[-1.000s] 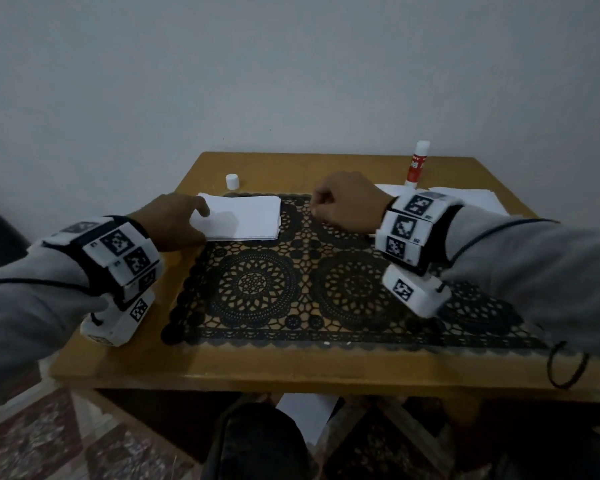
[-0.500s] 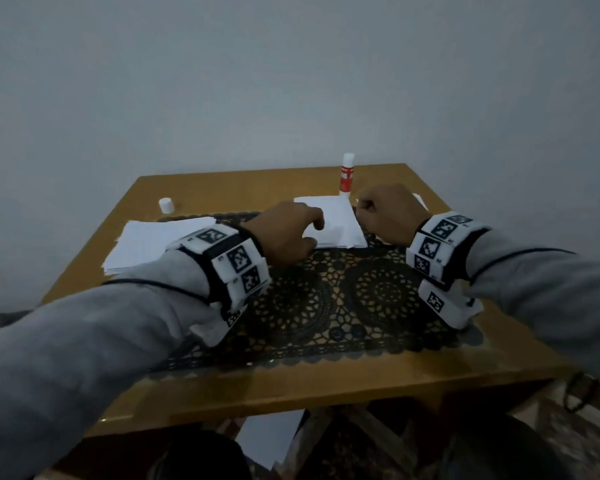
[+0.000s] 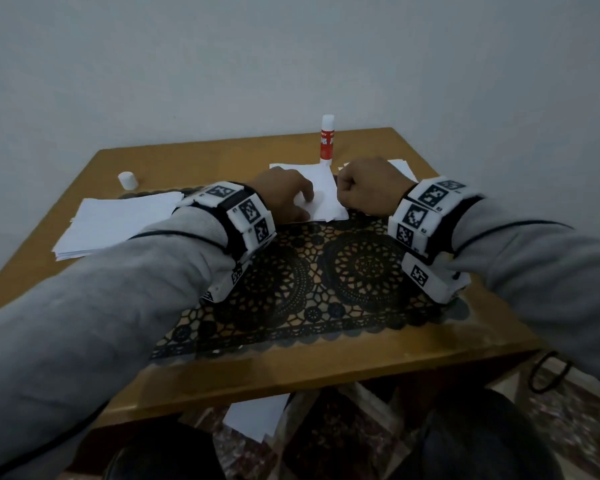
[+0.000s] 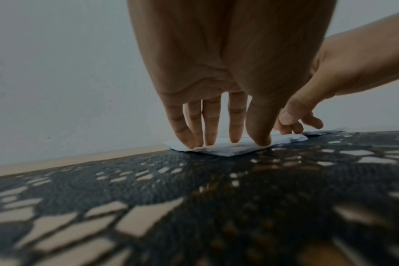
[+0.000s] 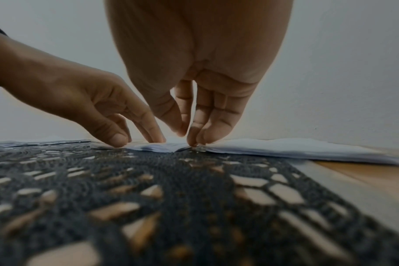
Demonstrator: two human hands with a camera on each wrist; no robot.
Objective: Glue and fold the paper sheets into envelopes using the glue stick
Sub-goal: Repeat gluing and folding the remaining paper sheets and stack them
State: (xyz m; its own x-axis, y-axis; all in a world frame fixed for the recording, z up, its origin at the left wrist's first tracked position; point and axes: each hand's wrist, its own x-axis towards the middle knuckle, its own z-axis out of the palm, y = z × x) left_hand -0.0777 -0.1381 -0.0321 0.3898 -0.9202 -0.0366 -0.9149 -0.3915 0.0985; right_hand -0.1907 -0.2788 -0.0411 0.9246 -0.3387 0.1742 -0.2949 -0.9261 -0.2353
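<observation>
The folded paper [image 3: 321, 195] lies at the far edge of the black lace mat [image 3: 326, 278], between both hands. The left hand [image 3: 284, 195] presses its straightened fingertips [image 4: 207, 140] down on the paper's left part. The right hand [image 3: 371, 188] has its curled fingers [image 5: 198, 133] touching the paper's right near corner; whether they pinch it cannot be told. The glue stick [image 3: 326, 140] stands upright just beyond the paper.

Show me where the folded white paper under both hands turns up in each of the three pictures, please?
Head: the folded paper lies at the far edge of the black lace mat, between the left hand and the right hand.
Left wrist: centre, under the left fingertips.
Right wrist: centre, low, where both hands' fingertips meet.
Shared landmark: the black lace mat.
</observation>
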